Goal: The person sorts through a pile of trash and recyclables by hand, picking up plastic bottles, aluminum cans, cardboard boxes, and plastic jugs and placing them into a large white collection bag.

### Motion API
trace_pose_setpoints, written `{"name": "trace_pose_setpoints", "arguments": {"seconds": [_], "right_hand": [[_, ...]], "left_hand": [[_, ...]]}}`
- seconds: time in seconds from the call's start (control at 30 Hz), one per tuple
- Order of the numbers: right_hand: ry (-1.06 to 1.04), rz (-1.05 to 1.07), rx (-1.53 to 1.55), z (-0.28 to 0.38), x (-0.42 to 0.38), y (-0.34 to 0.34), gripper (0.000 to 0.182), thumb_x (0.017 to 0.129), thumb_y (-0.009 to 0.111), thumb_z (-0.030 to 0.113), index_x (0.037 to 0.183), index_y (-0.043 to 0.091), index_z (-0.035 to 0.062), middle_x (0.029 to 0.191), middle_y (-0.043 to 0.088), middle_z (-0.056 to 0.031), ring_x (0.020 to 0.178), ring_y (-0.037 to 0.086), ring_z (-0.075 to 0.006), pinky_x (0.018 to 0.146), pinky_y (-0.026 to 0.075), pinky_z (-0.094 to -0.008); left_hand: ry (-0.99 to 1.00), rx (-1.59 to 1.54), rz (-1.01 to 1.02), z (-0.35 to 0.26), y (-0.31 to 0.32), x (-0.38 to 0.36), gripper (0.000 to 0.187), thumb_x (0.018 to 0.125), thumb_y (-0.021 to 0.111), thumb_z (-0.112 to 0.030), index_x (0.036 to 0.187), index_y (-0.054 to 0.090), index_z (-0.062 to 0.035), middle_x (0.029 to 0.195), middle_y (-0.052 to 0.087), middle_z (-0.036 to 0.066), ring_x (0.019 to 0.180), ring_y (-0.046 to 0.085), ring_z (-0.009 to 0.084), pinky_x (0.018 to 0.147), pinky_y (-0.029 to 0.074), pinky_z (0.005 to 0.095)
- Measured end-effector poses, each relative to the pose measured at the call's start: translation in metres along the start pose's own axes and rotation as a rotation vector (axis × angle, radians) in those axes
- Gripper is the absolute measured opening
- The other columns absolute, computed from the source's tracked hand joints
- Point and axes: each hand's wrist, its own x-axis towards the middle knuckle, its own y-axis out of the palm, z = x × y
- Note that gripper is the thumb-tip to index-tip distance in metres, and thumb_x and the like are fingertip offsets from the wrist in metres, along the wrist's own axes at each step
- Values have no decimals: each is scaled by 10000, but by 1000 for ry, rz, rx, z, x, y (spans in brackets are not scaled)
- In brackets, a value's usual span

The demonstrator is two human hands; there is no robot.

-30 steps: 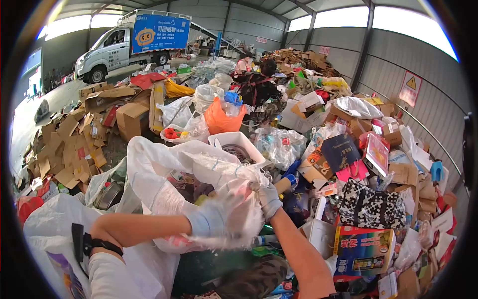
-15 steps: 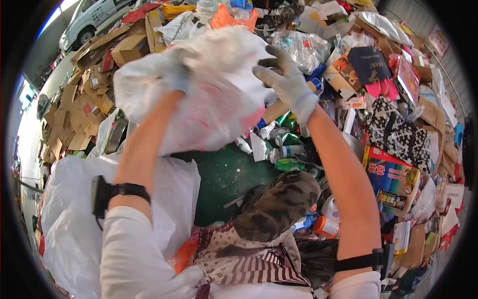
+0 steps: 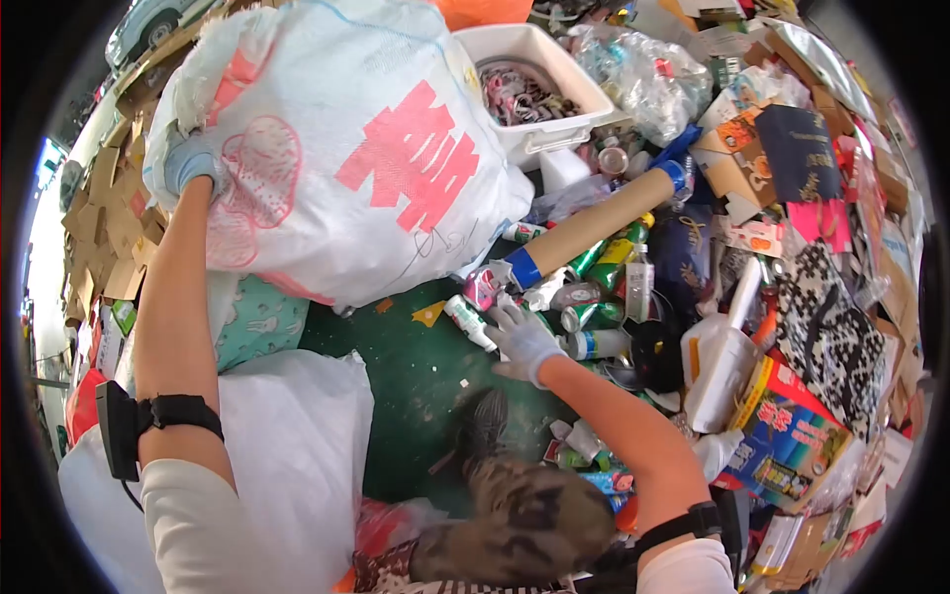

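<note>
A large, bulging white woven sack (image 3: 327, 89) with red printing fills the upper left. My gloved left hand (image 3: 193, 163) grips its gathered left side, the fingertips partly hidden in the folds. Lower down, my gloved right hand (image 3: 522, 342) reaches over the green floor (image 3: 416, 381) with its fingers spread and nothing in them. Just left of those fingers lies a small white bottle (image 3: 468, 322). Crushed drink cans (image 3: 594, 315) and a clear plastic bottle (image 3: 639, 287) lie to the right of the hand. A cardboard tube (image 3: 594, 228) with blue ends slants behind it.
A white tub (image 3: 554, 129) stands behind the sack's right side. Cartons and bags, among them a colourful printed box (image 3: 787, 436), pile up on the right. Flattened cardboard (image 3: 99, 213) lies at far left. A white plastic bag (image 3: 287, 436) rests beside my leg (image 3: 534, 515).
The white sack has shifted up and left and now shows its red printing. My right hand has come down from beside it to the cans. The white tub has come into sight.
</note>
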Motion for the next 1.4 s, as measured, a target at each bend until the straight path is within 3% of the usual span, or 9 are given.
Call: {"name": "trace_pose_setpoints", "arguments": {"seconds": [0.17, 0.27, 0.63, 0.73, 0.83, 1.0, 1.13, 1.27, 1.4], "right_hand": [[-170, 356, -317, -12, 159, 32, 429, 846, 469, 217, 1274, 466, 175, 1317, 437, -75, 1199, 431, -261, 950, 366, -406], [-84, 33, -199, -39, 219, 105, 426, 820, 527, 258, 1237, 504, 177, 1299, 473, -38, 1219, 421, -240, 1005, 272, -517], [-87, 548, -493, -137, 147, 94, 517, 818, 531, 368, 1303, 428, 223, 1418, 309, 5, 1344, 193, -195, 924, 129, -751], [502, 701, -382, -215, 78, 120, 502, 830, 530, 369, 1304, 432, 235, 1268, 491, -53, 1253, 384, -213, 968, 326, -546], [401, 712, -636, -295, -35, 126, 528, 812, 559, 355, 1290, 441, 164, 1360, 367, -69, 1285, 323, -270, 952, 352, -506], [839, 283, -124, -220, -51, 37, 429, 721, 582, 135, 1149, 556, 134, 1020, 606, -98, 993, 566, -278, 848, 447, -412], [-2, -353, -60, -101, 21, 77, 254, 687, 611, 161, 939, 624, 132, 1102, 563, -110, 1045, 524, -281, 857, 422, -412], [-453, -57, -169, 33, 74, 96, 431, 763, 553, 172, 1189, 533, 235, 1289, 437, -133, 1234, 361, -333, 1031, 265, -536], [344, -13, -324, -18, 60, 166, 372, 730, 577, 141, 1101, 583, 161, 1253, 444, -148, 1224, 364, -333, 968, 340, -524]], "left_hand": [[192, 127, 45, 14, 63, -6, 400, 819, 481, -380, 1053, 583, -72, 1001, 618, 179, 870, 611, 335, 749, 464, 427], [283, 164, 5, 7, 68, -9, 396, 820, 480, -377, 1049, 584, -70, 994, 619, 178, 865, 611, 333, 746, 465, 425], [283, 249, -3, 33, 68, -18, 385, 825, 478, -364, 1037, 590, -63, 970, 623, 177, 848, 613, 326, 735, 468, 417], [264, 259, -6, 36, 69, -21, 382, 826, 478, -361, 1034, 591, -62, 963, 624, 177, 843, 613, 324, 733, 469, 415], [255, 278, -5, 36, 66, -25, 379, 827, 477, -358, 1030, 593, -60, 957, 625, 176, 838, 614, 322, 730, 470, 413], [256, 269, 22, 28, 68, -32, 374, 829, 476, -352, 1025, 595, -56, 946, 627, 176, 830, 615, 319, 725, 472, 409], [274, 279, 25, 25, 68, -27, 370, 831, 476, -348, 1020, 597, -54, 937, 628, 175, 824, 615, 317, 721, 473, 406], [298, 281, 11, 21, 73, -24, 366, 832, 475, -343, 1016, 599, -51, 928, 630, 175, 817, 616, 314, 717, 475, 403], [321, 280, 6, 23, 79, -20, 363, 834, 474, -339, 1011, 601, -49, 919, 631, 174, 811, 617, 312, 713, 476, 400]]}}
